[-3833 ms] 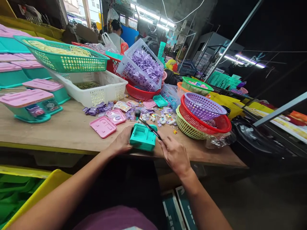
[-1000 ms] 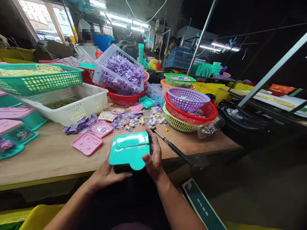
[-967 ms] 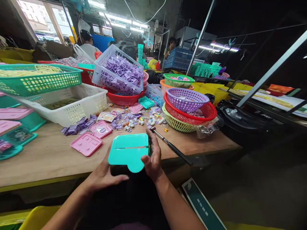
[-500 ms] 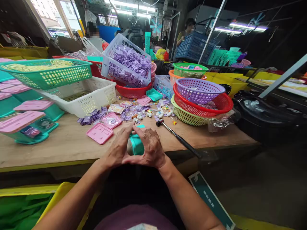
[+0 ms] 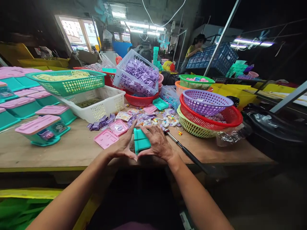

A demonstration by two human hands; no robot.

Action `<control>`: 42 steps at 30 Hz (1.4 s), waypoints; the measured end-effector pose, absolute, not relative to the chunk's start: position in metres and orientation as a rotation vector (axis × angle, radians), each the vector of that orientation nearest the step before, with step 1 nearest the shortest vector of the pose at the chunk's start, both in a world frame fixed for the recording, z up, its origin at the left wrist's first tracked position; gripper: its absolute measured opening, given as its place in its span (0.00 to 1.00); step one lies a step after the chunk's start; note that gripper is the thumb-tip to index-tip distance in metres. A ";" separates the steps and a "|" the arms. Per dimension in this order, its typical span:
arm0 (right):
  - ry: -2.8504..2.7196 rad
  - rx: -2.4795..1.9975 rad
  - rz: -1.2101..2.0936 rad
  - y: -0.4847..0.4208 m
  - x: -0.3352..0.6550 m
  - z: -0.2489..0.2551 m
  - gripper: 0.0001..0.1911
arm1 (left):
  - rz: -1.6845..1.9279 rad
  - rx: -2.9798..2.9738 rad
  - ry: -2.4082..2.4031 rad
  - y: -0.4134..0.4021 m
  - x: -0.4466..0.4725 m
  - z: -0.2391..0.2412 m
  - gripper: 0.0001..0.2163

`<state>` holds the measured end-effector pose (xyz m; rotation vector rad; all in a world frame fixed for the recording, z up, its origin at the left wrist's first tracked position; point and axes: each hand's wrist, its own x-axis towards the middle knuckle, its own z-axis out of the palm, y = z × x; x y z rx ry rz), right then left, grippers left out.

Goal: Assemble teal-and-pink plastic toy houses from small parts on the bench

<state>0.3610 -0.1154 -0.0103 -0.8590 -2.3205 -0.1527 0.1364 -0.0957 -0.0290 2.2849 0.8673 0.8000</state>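
Near the front edge of the table I have a small teal plastic box (image 5: pixel 142 142) between both hands. My right hand (image 5: pixel 160 143) wraps over its right side, fingers bent across the top. On the box's left side is my left hand (image 5: pixel 123 145), index finger pointing up and thumb reaching under toward the other thumb. The box's underside is hidden. Just left of my left hand lies a pink plastic panel (image 5: pixel 106 138), with a second pink tray (image 5: pixel 118 127) behind it. A black-handled hammer (image 5: pixel 184 148) rests right of my right hand.
Behind the hands are scattered purple pieces (image 5: pixel 102 123) and small white figures (image 5: pixel 169 122). A white basket (image 5: pixel 105 99), a teal basket (image 5: pixel 67 84) and a tilted crate (image 5: pixel 136 73) stand farther back. Stacked baskets (image 5: pixel 208 103) are at right; pink-lidded teal boxes (image 5: pixel 39 126) at left. Two people are beyond.
The teal box has turned, showing more of its ridged upper side. Both hands have shifted with it, and the camera view has tilted up and to the left.
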 end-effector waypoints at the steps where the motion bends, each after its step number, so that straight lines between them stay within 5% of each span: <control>1: -2.325 -0.864 -0.149 -0.112 0.360 -0.008 0.53 | 0.818 2.270 0.857 -0.093 0.137 -0.032 0.70; 11: -2.311 -0.851 -0.110 -0.096 0.367 -0.003 0.49 | 1.005 2.400 0.849 -0.088 0.149 -0.050 0.71; 17: -2.339 -0.777 -0.175 -0.115 0.371 0.002 0.58 | 1.217 2.480 1.049 -0.108 0.180 -0.049 0.52; 31: -2.200 -0.829 -0.093 -0.128 0.381 0.002 0.38 | 1.439 2.438 1.102 -0.123 0.221 -0.037 0.34; 35: -2.193 -0.838 -0.117 -0.129 0.376 0.004 0.37 | 1.433 2.388 1.062 -0.125 0.219 -0.039 0.35; 42: -1.914 -1.026 -0.173 -0.155 0.369 -0.011 0.31 | 1.094 2.227 0.892 -0.136 0.190 -0.042 0.52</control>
